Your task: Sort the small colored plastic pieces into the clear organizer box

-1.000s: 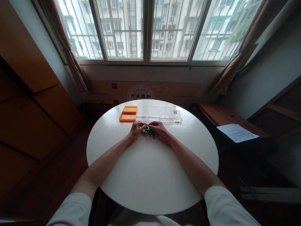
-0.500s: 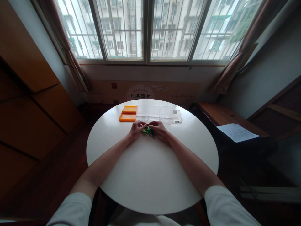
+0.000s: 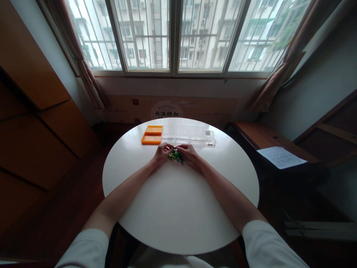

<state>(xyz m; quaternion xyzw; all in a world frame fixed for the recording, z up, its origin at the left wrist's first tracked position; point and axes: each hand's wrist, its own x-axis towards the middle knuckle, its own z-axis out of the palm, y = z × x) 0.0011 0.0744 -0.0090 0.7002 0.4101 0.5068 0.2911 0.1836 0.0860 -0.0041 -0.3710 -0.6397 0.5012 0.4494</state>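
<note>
A small heap of tiny green, yellow and blue pieces [image 3: 176,157] lies on the white round table [image 3: 181,208]. My left hand [image 3: 162,152] is at the heap's left side, its fingers closed in a pinch near the far edge of the pile. From the other side my right hand [image 3: 188,152] meets it, fingertips also pinched and almost touching the left ones. Whatever sits between the fingertips is too small to make out. Just beyond the hands stand an open orange box [image 3: 151,139] and a row of clear plastic boxes [image 3: 182,139].
At the right end of the row, a clear box [image 3: 209,138] holds small items. A wooden bench [image 3: 251,136] with a white paper sheet [image 3: 281,157] stands right of the table. Orange-brown cabinets [image 3: 36,137] are at the left, and a barred window [image 3: 174,37] is ahead.
</note>
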